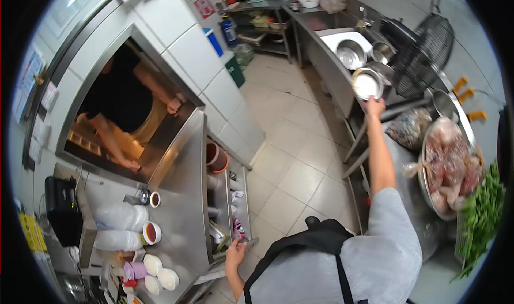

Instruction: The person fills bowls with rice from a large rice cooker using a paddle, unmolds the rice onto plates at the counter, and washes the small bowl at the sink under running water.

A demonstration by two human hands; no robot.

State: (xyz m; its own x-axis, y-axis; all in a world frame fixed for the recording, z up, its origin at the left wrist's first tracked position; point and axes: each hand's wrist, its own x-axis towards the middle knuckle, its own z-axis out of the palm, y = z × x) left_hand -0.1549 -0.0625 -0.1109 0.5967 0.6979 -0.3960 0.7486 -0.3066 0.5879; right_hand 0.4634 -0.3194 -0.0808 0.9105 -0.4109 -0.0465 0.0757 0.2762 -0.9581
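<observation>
My right arm reaches out to the sink side, where my right hand [375, 107] grips the near edge of a round metal bowl [367, 84] with something white inside. Just beyond that bowl sit a large metal pot [351, 54] and further metal pots [382, 52], close to the sink. Low by my left side, my left hand [234, 254] hangs near the corner of the steel counter [184, 218]. Its fingers are loosely bent and apart, and I see nothing held in them.
A black fan [425, 55] stands beside the pots. Nearer on the right are a bowl of bagged raw meat [447, 164] and leafy greens [482, 213]. White cups [152, 264] and a red-sauce cup [152, 233] stand on the left counter. Another person [120, 95] leans at the serving window.
</observation>
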